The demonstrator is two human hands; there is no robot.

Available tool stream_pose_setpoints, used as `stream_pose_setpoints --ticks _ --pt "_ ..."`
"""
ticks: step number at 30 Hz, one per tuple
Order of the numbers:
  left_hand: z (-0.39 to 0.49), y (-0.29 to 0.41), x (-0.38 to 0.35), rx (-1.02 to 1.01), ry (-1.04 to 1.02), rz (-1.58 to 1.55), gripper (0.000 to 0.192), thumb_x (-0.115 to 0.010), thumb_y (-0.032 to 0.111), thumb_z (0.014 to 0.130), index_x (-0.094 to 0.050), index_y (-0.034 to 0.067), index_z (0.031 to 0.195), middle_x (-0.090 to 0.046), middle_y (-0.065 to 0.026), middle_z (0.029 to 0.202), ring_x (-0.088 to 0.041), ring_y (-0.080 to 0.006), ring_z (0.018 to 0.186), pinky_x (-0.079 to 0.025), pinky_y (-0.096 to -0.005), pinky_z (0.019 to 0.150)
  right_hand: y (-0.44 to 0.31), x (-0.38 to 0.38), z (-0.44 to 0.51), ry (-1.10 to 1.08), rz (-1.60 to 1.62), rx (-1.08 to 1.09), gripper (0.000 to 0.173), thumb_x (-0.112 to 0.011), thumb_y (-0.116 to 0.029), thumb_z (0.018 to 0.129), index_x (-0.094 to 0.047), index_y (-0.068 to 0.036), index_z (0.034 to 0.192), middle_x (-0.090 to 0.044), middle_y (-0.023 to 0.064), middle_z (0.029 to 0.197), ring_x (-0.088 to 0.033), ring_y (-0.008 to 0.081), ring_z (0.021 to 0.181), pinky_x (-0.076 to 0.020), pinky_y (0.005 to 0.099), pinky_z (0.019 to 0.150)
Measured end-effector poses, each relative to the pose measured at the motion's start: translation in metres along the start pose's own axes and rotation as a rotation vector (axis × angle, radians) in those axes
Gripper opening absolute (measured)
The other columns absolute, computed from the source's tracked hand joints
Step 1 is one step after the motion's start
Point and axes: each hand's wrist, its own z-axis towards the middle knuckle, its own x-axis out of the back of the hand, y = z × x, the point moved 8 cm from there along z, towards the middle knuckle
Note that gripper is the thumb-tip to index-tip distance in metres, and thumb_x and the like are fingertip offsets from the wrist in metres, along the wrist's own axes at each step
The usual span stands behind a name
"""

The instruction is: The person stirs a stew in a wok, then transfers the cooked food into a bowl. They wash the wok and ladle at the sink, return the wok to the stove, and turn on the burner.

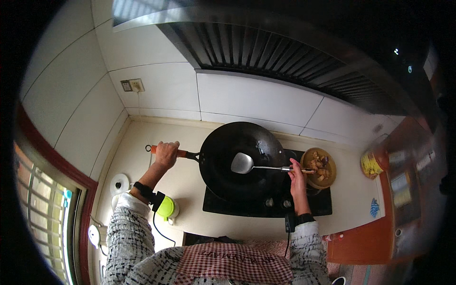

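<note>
A large black wok (221, 142) sits over the left part of a black gas hob (231, 208). My left hand (166, 154) is closed around the wok's reddish wooden handle (181, 153). In my right hand (296, 176) is a metal wok spatula (242, 163), held by its long handle, with its blade over the wok's inside. The spatula's wooden end reaches over a yellow-brown bowl (332, 167) of browned food pieces (319, 164), just beyond my right hand. No food can be made out in the wok.
A jug with a lime-green lid (166, 207) stands near my left forearm. Behind it lies a white lid with a black knob (120, 184). A plugged wall socket (136, 85) is at the back left. A range hood (270, 50) overhangs the hob. A yellow-labelled container (371, 164) stands far right.
</note>
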Motion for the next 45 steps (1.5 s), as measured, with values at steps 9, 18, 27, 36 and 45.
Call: stream_pose_setpoints --ticks 9,18,27,36,45 --pt "0.022 0.000 -0.029 0.017 -0.066 -0.043 0.011 -0.062 0.013 0.080 -0.054 0.009 0.085 -0.063 -0.0108 0.072 -0.064 -0.0329 0.070 -0.045 -0.0455 0.069 0.011 0.007 0.027 0.052 0.000 -0.018 0.035 -0.064 -0.033 0.091 -0.064 -0.011 0.119 -0.057 0.0030 0.114 -0.051 0.0144 0.103 -0.0380 0.0332 0.096" --pt "0.030 -0.003 -0.023 -0.005 -0.001 -0.002 0.009 -0.059 0.014 0.082 -0.053 0.009 0.087 -0.063 -0.0103 0.073 -0.065 -0.0317 0.070 -0.047 -0.0454 0.068 0.019 0.006 0.011 -0.041 0.061 -0.031 0.041 -0.061 -0.026 0.094 -0.053 -0.008 0.130 -0.056 0.0026 0.120 -0.054 0.0147 0.110 -0.0392 0.0353 0.101" --pt "0.035 -0.011 -0.039 -0.023 0.006 -0.004 0.008 -0.058 0.010 0.082 -0.052 0.009 0.088 -0.060 -0.0088 0.073 -0.063 -0.0286 0.073 -0.044 -0.0437 0.069 0.081 0.045 -0.065 -0.234 -1.380 -0.291 0.041 -0.049 -0.039 0.096 -0.065 0.000 0.095 -0.065 0.0156 0.080 -0.063 0.0337 0.071 -0.0509 0.0434 0.068" --pt "0.025 0.003 -0.004 -0.033 0.067 0.039 0.051 -0.076 0.018 0.071 -0.051 0.010 0.114 -0.057 -0.0099 0.102 -0.054 -0.0277 0.102 -0.037 -0.0492 0.092 0.116 0.006 -0.076 -0.526 -1.752 -0.289 0.051 -0.036 -0.041 0.099 -0.067 -0.001 0.103 -0.066 0.0210 0.105 -0.062 0.0400 0.099 -0.0482 0.0503 0.085" --pt "-0.078 0.037 0.100 -0.014 0.329 -0.345 0.066 -0.076 0.012 0.070 -0.049 0.006 0.130 -0.055 -0.0153 0.118 -0.051 -0.0348 0.109 -0.038 -0.0460 0.099 0.127 -0.011 -0.068 -0.773 -1.963 -0.288 0.039 -0.038 -0.031 0.097 -0.068 -0.007 0.107 -0.064 0.0152 0.116 -0.062 0.0364 0.105 -0.0492 0.0500 0.087"
